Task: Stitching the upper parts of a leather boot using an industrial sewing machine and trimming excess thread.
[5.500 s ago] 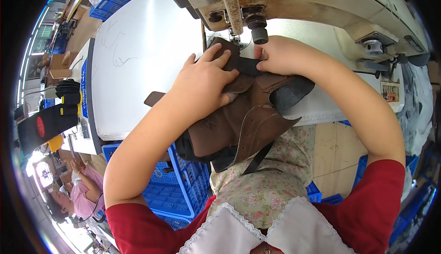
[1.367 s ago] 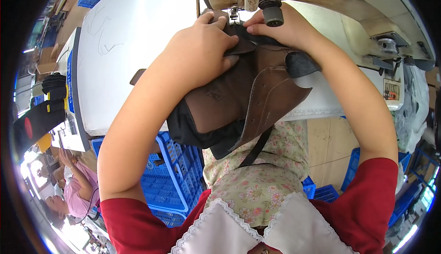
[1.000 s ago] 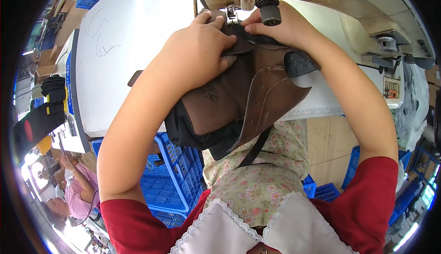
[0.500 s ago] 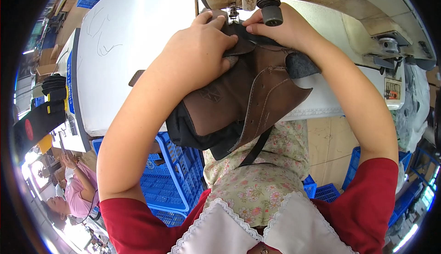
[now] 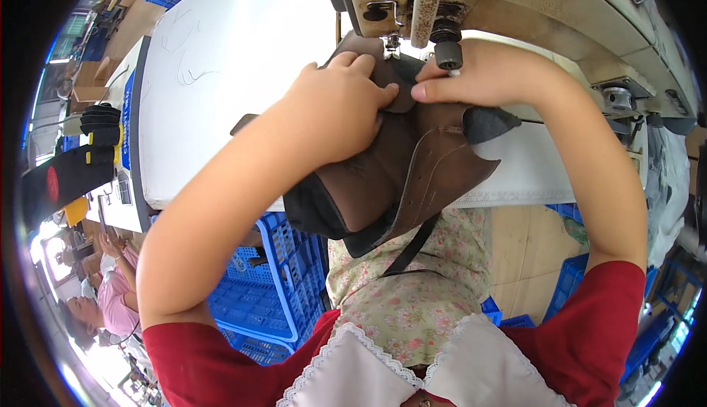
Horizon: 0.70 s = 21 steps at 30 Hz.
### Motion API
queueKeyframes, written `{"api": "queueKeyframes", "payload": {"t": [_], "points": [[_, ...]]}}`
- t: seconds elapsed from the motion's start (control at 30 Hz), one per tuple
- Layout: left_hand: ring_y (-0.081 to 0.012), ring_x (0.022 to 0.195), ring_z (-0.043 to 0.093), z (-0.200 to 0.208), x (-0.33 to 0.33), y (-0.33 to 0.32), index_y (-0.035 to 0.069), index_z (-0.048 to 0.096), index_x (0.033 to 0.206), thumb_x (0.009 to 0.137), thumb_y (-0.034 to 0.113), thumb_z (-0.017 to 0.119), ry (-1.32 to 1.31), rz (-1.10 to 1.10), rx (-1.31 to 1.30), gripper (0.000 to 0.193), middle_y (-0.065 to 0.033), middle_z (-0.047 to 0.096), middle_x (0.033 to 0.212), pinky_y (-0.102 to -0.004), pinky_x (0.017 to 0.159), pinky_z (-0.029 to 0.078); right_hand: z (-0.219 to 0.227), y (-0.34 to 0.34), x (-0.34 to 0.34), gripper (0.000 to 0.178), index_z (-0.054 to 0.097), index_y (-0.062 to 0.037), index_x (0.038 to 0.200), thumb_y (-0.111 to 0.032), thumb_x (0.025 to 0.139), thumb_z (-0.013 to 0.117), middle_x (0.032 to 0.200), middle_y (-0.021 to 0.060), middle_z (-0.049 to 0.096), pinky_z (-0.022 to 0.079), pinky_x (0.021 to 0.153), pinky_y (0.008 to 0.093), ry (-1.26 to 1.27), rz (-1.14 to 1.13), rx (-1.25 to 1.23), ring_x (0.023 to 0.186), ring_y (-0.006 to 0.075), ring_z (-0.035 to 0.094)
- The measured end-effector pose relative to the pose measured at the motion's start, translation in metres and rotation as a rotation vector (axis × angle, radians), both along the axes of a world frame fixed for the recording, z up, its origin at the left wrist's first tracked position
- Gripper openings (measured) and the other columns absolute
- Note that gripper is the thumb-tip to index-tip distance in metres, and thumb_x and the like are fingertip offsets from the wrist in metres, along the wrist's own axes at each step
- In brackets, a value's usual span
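A brown leather shoe upper [image 5: 443, 168] with black lining lies bunched on the white table under the sewing machine's presser foot [image 5: 392, 48]. Stitch lines and a few holes run along its curved edge. My left hand [image 5: 340, 109] grips it from the left, fingers bent over the leather just left of the foot, thumb toward the middle. On the other side, my right hand [image 5: 479, 74] pinches its dark edge between thumb and fingers, close to the foot. The fingertips of my right hand are partly hidden. A dark tab [image 5: 490, 125] sticks out below my right wrist.
The sewing machine's arm [image 5: 530, 9] spans the top right, with a black knob [image 5: 448, 54] hanging over my right hand. Blue crates [image 5: 283, 282] stand below the table's front edge. Pencil lines mark the white tabletop [image 5: 243, 54]. A person in pink [image 5: 114, 296] sits at far left.
The view has shifted, so the machine sits lower in the picture. My left hand's fingers are more bent, and my right hand has turned flatter, its thumb on the leather's dark edge.
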<state>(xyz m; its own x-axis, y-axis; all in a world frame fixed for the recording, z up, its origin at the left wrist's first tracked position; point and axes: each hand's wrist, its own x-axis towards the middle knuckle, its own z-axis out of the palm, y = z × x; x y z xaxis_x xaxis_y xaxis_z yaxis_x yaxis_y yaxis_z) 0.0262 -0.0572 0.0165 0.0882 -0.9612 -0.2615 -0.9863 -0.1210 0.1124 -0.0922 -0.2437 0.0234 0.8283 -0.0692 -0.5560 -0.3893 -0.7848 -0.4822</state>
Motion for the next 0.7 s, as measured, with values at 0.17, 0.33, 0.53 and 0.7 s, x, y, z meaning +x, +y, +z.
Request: {"api": "queueKeyframes", "payload": {"t": [0.17,0.33,0.53,0.7], "points": [[-0.037,0.134,0.043,-0.01,-0.001,0.008,0.016,0.067,0.125,0.079,0.01,0.068,0.03,0.07,-0.107,0.046,-0.0163,0.051,0.138,-0.0426,0.104,0.047,-0.014,0.011,-0.027,0.054,0.07,-0.0025,0.113,-0.051,0.096,0.053,0.116,0.0173,0.066,0.046,0.094,0.0394,-0.169,-0.083,0.089,0.107,0.0328,0.062],[-0.036,0.135,0.043,-0.011,0.001,0.003,0.016,0.07,0.122,0.081,0.006,0.066,0.09,0.094,-0.084,0.043,-0.0156,0.051,0.14,-0.0424,0.104,0.047,-0.048,0.014,-0.051,0.049,0.066,-0.0013,0.123,-0.042,0.101,0.049,0.137,0.0144,0.059,0.035,0.111,0.0358,-0.407,-0.231,0.198,0.131,0.0308,0.049],[-0.0339,0.131,0.046,-0.022,0.008,0.003,0.017,0.071,0.12,0.08,0.007,0.068,0.141,0.108,-0.176,0.041,-0.0126,0.053,0.138,-0.0404,0.104,0.046,-0.049,0.015,-0.049,0.045,0.067,-0.0015,0.122,-0.038,0.102,0.049,0.137,0.0123,0.059,0.03,0.115,0.0371,-0.43,-0.285,0.296,0.138,0.027,0.043],[-0.0333,0.126,0.049,-0.022,0.015,-0.002,0.015,0.072,0.119,0.081,0.013,0.071,0.151,0.077,-0.197,0.038,-0.0151,0.054,0.134,-0.0401,0.103,0.046,-0.055,0.012,-0.048,0.053,0.064,0.0018,0.124,-0.044,0.099,0.052,0.132,0.0188,0.061,0.036,0.109,0.0355,-0.499,-0.346,0.315,0.132,0.0312,0.049]]}}
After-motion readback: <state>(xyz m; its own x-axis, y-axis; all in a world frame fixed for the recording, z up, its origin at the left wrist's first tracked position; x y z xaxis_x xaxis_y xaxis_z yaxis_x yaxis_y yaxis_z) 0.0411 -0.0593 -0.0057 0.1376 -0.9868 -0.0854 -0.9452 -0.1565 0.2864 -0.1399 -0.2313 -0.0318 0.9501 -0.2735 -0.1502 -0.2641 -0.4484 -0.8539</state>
